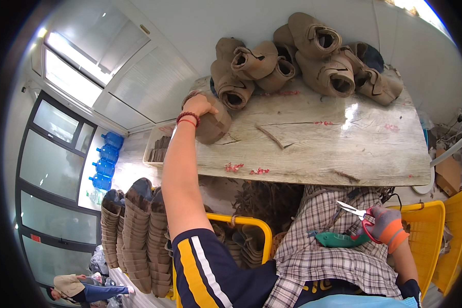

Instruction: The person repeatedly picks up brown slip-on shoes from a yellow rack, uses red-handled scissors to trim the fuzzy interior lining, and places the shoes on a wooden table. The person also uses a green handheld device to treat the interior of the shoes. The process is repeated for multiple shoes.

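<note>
At the table's left end, my left hand [199, 104] is closed on a brown cap [214, 128], which rests on the wooden tabletop. Red beaded bracelets circle that wrist. My right hand [388, 226], in a grey and orange glove, grips scissors [355, 210] by their red handles above my lap. Their blades are spread and point left. Just below lies a green hand-held tool [341, 239] on a checked cloth [318, 267] covering my lap. Several more brown caps [326, 72] are heaped along the back of the table.
Tall stacks of nested brown caps [137, 231] stand to my left, beside a yellow basket [264, 233]. Another yellow basket [426, 236] is on the right. Thin brown strips [270, 136] and red scraps lie on the table. Blue water bottles [107, 154] and a person [84, 288] are farther off left.
</note>
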`<control>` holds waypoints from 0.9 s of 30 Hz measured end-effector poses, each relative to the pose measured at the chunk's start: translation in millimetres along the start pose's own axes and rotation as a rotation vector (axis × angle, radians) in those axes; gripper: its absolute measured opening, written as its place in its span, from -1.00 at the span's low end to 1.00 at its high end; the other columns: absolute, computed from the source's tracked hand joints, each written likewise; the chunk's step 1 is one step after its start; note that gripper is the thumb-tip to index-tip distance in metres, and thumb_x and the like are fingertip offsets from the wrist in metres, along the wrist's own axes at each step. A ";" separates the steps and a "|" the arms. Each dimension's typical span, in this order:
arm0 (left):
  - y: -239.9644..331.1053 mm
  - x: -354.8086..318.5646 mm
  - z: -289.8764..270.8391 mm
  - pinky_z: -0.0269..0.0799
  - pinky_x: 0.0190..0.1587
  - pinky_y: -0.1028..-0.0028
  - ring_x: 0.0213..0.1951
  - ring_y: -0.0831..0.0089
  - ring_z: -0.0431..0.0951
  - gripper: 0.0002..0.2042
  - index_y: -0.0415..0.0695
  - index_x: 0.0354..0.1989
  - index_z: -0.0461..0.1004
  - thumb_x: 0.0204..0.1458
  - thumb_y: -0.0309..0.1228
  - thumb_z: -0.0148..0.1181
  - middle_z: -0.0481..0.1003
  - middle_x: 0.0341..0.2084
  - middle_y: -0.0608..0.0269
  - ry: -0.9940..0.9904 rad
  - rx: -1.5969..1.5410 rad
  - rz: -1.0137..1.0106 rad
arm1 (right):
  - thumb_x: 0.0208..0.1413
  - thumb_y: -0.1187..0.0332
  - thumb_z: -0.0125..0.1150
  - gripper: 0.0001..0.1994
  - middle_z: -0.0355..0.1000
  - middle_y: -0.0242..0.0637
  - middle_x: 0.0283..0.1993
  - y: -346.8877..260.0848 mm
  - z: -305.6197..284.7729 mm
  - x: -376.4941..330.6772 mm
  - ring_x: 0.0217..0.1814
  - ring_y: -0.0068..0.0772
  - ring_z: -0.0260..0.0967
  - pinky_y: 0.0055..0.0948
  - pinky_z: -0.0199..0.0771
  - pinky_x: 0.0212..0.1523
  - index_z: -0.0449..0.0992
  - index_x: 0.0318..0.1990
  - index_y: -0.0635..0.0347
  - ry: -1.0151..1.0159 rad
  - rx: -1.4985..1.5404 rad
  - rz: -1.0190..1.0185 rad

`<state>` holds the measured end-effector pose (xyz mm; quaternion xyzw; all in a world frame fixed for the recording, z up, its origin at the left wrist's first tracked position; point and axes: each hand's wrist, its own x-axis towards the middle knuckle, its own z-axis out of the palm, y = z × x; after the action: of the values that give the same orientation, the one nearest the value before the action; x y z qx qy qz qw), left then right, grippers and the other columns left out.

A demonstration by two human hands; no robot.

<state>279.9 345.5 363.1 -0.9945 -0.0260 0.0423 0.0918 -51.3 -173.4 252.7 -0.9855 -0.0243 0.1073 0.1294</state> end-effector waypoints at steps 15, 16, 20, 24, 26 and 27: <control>33.1 -20.7 0.9 0.23 0.17 0.16 0.15 -0.01 0.29 -0.67 -0.20 -0.13 0.46 -0.05 -0.33 0.29 0.29 0.10 -0.15 0.837 -0.369 0.073 | -0.11 0.01 0.24 -0.65 0.54 -0.30 -0.39 0.3 -7.6 2.1 -0.28 -0.24 0.51 -0.34 0.47 -0.25 0.60 -0.29 0.05 -0.086 0.017 0.009; 43.9 -6.6 5.0 0.21 0.18 0.14 0.19 -0.04 0.24 -0.68 -0.17 -0.14 0.46 -0.06 -0.34 0.30 0.25 0.13 -0.18 0.831 -0.366 0.076 | -0.11 0.01 0.24 -0.65 0.53 -0.30 -0.39 -3.3 -8.7 3.3 -0.28 -0.24 0.51 -0.34 0.47 -0.25 0.60 -0.29 0.05 -0.079 0.046 -0.002; 102.6 45.2 14.1 0.12 0.24 0.04 0.29 -0.15 0.06 -0.72 -0.11 -0.22 0.46 -0.10 -0.36 0.35 0.09 0.24 -0.27 0.699 -0.464 0.034 | -0.10 0.02 0.25 -0.65 0.53 -0.30 -0.41 0.8 -7.5 -2.8 -0.31 -0.22 0.50 -0.34 0.47 -0.27 0.60 -0.27 0.06 -0.022 0.081 0.009; 111.1 64.8 19.7 0.07 0.26 0.01 0.29 -0.21 0.03 -0.71 -0.15 -0.34 0.42 -0.15 -0.35 0.41 0.06 0.24 -0.33 0.616 -0.632 0.054 | -0.10 0.01 0.25 -0.65 0.54 -0.29 -0.40 1.8 -16.2 -12.7 -0.32 -0.21 0.50 -0.33 0.47 -0.28 0.60 -0.25 0.03 -0.046 0.053 0.078; 112.0 60.4 22.2 0.32 -0.06 0.21 -0.09 0.03 0.41 -0.78 -0.19 -0.39 0.43 -0.08 -0.35 0.33 0.40 -0.11 -0.11 0.643 -0.732 0.145 | -0.10 0.00 0.26 -0.65 0.54 -0.29 -0.40 7.1 -13.2 -15.9 -0.33 -0.21 0.51 -0.33 0.47 -0.28 0.60 -0.25 0.02 -0.059 0.050 0.110; 114.7 49.5 18.5 0.33 -0.12 0.24 -0.18 0.08 0.44 -0.79 -0.21 -0.39 0.42 -0.05 -0.36 0.31 0.44 -0.23 -0.06 0.651 -0.815 0.170 | -0.10 -0.01 0.26 -0.65 0.54 -0.30 -0.39 9.5 -12.2 -18.6 -0.32 -0.22 0.51 -0.32 0.47 -0.28 0.60 -0.25 0.00 -0.061 0.030 0.127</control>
<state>332.6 239.2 319.9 -0.9099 0.0703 -0.2748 -0.3027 -66.7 -187.0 265.5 -0.9792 0.0357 0.1457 0.1365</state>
